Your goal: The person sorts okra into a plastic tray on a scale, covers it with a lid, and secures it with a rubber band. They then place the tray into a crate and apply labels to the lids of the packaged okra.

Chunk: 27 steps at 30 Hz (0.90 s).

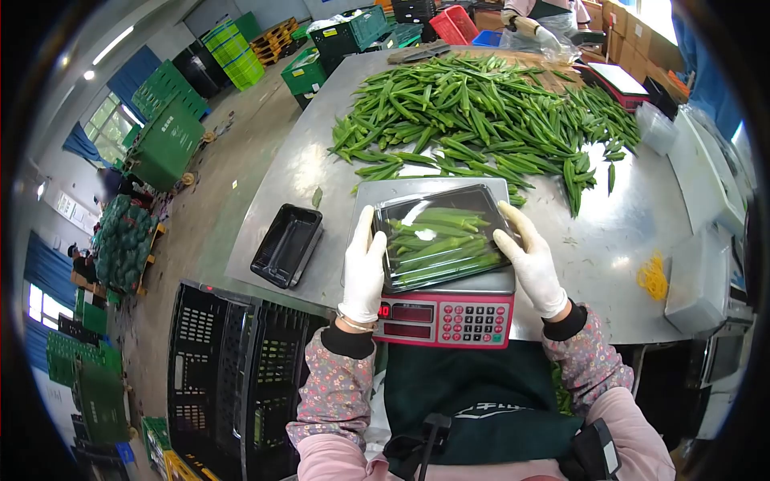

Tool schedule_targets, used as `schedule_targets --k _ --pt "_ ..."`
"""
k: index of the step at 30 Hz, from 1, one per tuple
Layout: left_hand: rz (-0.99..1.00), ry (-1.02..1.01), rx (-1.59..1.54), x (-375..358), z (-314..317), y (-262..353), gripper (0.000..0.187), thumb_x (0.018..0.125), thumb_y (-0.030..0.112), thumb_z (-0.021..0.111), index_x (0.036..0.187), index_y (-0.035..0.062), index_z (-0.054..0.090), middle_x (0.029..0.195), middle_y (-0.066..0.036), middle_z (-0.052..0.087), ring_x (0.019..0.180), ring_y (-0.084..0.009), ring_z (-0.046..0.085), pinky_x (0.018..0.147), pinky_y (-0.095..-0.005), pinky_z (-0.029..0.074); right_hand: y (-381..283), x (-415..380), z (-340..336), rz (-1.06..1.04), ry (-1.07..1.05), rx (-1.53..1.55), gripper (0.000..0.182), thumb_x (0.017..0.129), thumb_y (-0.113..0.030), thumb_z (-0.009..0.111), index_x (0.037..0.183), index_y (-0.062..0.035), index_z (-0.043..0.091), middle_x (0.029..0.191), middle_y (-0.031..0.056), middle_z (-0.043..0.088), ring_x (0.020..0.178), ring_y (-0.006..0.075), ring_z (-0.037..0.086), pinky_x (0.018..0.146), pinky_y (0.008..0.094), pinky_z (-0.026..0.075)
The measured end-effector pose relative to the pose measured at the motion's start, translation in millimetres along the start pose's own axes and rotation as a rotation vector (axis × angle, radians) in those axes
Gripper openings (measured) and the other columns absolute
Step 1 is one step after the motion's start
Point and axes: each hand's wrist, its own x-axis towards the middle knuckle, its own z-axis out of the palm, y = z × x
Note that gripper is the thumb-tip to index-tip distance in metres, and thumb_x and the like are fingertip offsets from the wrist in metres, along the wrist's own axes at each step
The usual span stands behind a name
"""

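Between my hands is a black plastic tray of okra with a clear lid over it, tilted slightly above the pan of a red and silver weighing scale. My left hand, in a white glove, grips its left edge. On the right edge, my gloved right hand has thumb and fingers closed round the rim. Behind the scale spreads a large heap of loose okra. An unfilled black tray lies on the steel table left of the scale.
Black crates stand at the table's left front edge. Yellow rubber bands and clear plastic containers lie at the right. Across the table, a co-worker's gloved hand is by a plastic bag, near another scale.
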Motion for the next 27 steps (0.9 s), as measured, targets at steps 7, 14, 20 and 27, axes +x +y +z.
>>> schedule_targets --k 7,14,20,27 --pt "0.015 -0.035 -0.084 -15.9 2.8 8.6 0.056 0.1 0.006 0.045 0.152 -0.008 0.029 0.157 -0.017 0.035 0.143 -0.0208 0.036 0.117 -0.0304 0.026 2.7 -1.0 7.7 -0.188 -0.068 -0.421 0.063 0.093 -0.02 0.067 0.147 -0.0009 0.042 0.153 0.025 0.038 0.143 0.033 0.038 0.116 0.036 0.03" --pt "0.003 -0.031 -0.198 -20.2 5.1 9.3 0.061 0.101 0.006 0.048 0.155 -0.0066 0.021 0.161 -0.017 0.025 0.148 -0.0225 0.027 0.12 -0.0313 0.02 -4.7 0.3 5.5 -0.208 -0.097 -0.408 0.056 0.094 -0.019 0.065 0.144 -0.0037 0.048 0.153 0.0244 0.038 0.144 0.033 0.037 0.117 0.0364 0.03" --pt "0.109 -0.004 0.078 -31.0 9.1 3.0 0.064 0.093 -0.001 0.046 0.153 -0.0084 0.024 0.161 -0.022 0.025 0.149 -0.0278 0.024 0.122 -0.034 0.018 -1.4 1.1 -3.1 -0.113 -0.093 -0.155 0.044 0.095 -0.012 0.061 0.138 -0.0031 0.056 0.15 0.0201 0.045 0.143 0.0287 0.039 0.116 0.035 0.031" --pt "0.115 0.055 -0.066 -42.0 15.1 -5.4 0.061 0.095 -0.001 0.041 0.153 -0.0104 0.021 0.162 -0.021 0.021 0.151 -0.0266 0.02 0.122 -0.034 0.014 -3.5 1.8 4.7 -0.211 -0.1 -0.346 0.046 0.094 -0.014 0.063 0.139 -0.0058 0.055 0.151 0.0217 0.043 0.141 0.0308 0.042 0.115 0.0352 0.033"
